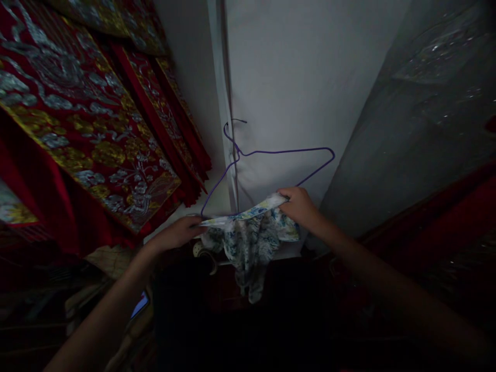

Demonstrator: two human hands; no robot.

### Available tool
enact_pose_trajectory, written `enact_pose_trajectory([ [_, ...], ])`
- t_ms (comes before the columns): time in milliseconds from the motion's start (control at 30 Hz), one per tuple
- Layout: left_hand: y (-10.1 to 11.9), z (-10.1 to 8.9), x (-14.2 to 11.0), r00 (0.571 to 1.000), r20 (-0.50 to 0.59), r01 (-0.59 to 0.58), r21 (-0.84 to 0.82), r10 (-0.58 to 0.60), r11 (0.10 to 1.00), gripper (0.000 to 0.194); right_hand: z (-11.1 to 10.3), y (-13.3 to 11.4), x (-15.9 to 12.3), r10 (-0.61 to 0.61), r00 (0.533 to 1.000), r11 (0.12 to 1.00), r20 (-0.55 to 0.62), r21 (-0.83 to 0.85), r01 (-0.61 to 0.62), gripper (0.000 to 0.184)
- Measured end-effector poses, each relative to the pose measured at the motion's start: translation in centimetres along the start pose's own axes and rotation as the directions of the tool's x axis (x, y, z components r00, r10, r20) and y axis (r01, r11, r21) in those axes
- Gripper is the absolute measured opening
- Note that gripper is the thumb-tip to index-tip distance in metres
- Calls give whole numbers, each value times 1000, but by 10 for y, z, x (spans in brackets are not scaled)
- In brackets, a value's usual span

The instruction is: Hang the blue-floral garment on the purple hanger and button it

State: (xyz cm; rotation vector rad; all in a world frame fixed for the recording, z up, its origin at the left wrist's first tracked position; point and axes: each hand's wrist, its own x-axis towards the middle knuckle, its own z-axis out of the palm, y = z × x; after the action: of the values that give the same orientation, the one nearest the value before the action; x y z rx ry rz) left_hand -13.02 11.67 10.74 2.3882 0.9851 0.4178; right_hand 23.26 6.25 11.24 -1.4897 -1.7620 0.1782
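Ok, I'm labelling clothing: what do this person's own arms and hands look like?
The left hand and right hand are bare, without gloves. The left arm and right arm show no sleeve, watch or bracelet along the stretch in view. It is too dim to make out rings or small markings.

Hanger (287, 151): is showing plain purple along its wire, the hook's tip is looking almost black.
Garment (251, 235): is carrying a leafy print of blue, green and yellow on white, its folds are turning grey in the dim light.
Waistband (256, 211): is repeating the print in blue and yellow on white.
Embroidered cloth (108, 98): is glowing deep red under silver and gold swirls and flowers.
Wall (294, 77): is appearing plain pale grey.
Right-hand cloth (426, 206): is showing dark red.
Phone screen (139, 305): is shining bluish violet.
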Motion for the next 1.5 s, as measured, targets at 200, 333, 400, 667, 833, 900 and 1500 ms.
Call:
enact_pose_trajectory([
  [200,20,-33,10,939,-332,-141,-125,93,982,23,11,-9,-2,23,996,983,80,182,-37,16],
  [333,32,-33,23,909,-408,-209,-265,87,941,52,11,-27,-15,-68,987,984,148,176,42,25],
  [400,29,-33,27,917,-383,-212,-228,112,950,52,3,-28,-20,-42,997,994,63,108,35,50],
  [667,22,-47,27,945,-294,-153,-12,143,988,44,-52,22,1,141,959,984,-245,140,-109,108],
  [833,27,-55,27,936,-287,-181,106,204,978,36,-63,26,12,169,962,982,-216,116,-146,89],
  [900,26,-57,28,920,-319,-178,174,227,968,36,-66,20,12,155,952,988,-262,51,-146,64],
  [1500,33,-42,31,764,-638,-26,119,97,993,36,-132,0,20,186,927,874,325,377,-307,24],
])
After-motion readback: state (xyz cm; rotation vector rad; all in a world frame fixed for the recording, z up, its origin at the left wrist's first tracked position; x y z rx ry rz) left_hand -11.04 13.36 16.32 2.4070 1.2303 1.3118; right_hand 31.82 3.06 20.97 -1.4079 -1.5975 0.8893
